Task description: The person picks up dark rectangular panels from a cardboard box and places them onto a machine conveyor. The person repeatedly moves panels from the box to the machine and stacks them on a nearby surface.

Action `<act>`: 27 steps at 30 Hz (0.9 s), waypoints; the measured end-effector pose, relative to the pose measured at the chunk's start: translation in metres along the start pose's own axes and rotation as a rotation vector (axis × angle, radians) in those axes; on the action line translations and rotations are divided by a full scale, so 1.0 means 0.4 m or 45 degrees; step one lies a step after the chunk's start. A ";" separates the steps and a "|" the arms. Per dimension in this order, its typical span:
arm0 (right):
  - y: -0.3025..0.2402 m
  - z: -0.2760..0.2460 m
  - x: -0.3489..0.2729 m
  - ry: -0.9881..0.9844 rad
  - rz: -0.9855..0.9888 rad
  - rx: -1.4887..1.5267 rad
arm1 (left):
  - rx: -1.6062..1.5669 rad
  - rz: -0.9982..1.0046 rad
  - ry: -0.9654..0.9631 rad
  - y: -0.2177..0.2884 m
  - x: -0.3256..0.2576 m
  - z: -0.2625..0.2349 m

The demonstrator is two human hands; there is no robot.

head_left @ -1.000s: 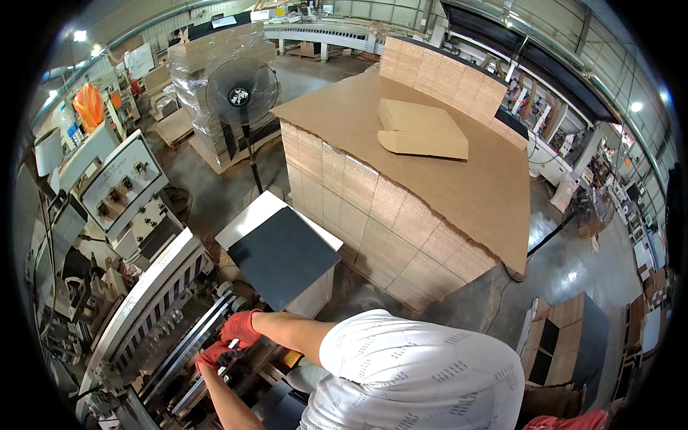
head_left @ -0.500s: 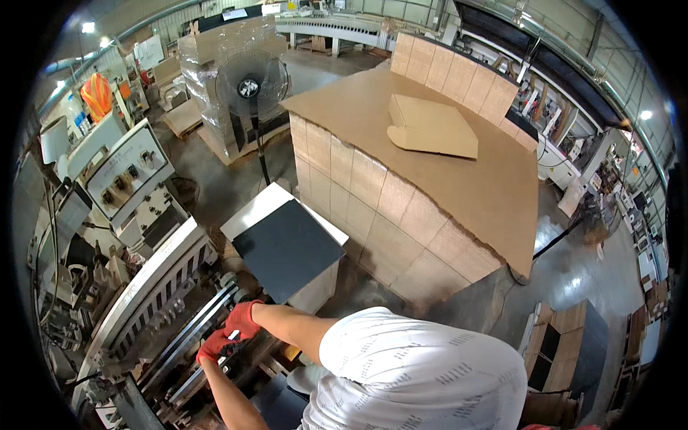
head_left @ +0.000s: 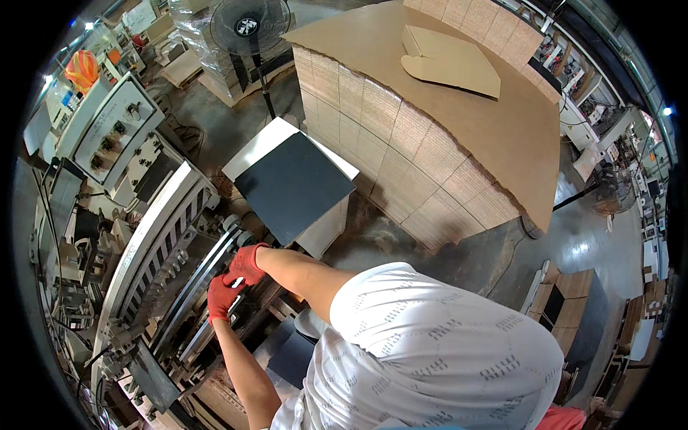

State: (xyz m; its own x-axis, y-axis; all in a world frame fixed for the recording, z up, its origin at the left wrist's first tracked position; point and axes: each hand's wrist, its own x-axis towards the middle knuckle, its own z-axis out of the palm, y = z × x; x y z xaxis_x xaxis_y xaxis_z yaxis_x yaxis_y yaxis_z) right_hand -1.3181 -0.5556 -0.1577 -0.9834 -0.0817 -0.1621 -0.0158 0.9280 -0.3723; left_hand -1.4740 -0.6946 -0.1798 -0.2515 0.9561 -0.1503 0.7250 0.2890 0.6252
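Note:
Both my hands wear red gloves and are close together over the rails of a long machine at the left. My left hand (head_left: 223, 295) is the lower one, its fingers curled. Just above and to the right, my right hand (head_left: 248, 264) is also closed. A small white piece (head_left: 237, 283) shows between the gloves; its kind is too small to make out. Beside the hands run the shiny metal rails (head_left: 188, 281) of the machine. Just beyond my right hand, a dark flat panel (head_left: 294, 186) lies on a stack of white boards (head_left: 331, 228).
A large pallet stack (head_left: 401, 154) under a brown cardboard sheet stands ahead, with a folded cardboard piece (head_left: 455, 63) on top. A black standing fan (head_left: 247, 27) is behind the panels. The machine's control box (head_left: 115, 132) rises at the left. More boards (head_left: 573, 294) stand at the right.
The view has tilted downward, so the surroundings sit higher in the picture. My two hands stay together at the rails, with the left now drawn nearer the right.

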 end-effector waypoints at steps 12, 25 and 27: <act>0.034 0.047 0.027 -0.002 0.035 -0.033 | 0.053 0.052 0.080 0.060 -0.010 -0.003; 0.001 -0.005 -0.005 -0.004 -0.020 -0.002 | 0.238 -0.036 0.047 0.087 -0.025 -0.017; -0.003 -0.008 -0.006 -0.012 -0.011 -0.006 | 0.213 -0.075 0.036 0.084 -0.027 -0.016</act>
State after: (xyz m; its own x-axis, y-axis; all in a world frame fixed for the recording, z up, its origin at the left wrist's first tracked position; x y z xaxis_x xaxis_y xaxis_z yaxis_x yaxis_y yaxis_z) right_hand -1.3163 -0.5554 -0.1540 -0.9815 -0.0931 -0.1673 -0.0252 0.9291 -0.3691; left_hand -1.4510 -0.6954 -0.1521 -0.3129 0.9362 -0.1597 0.8046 0.3507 0.4792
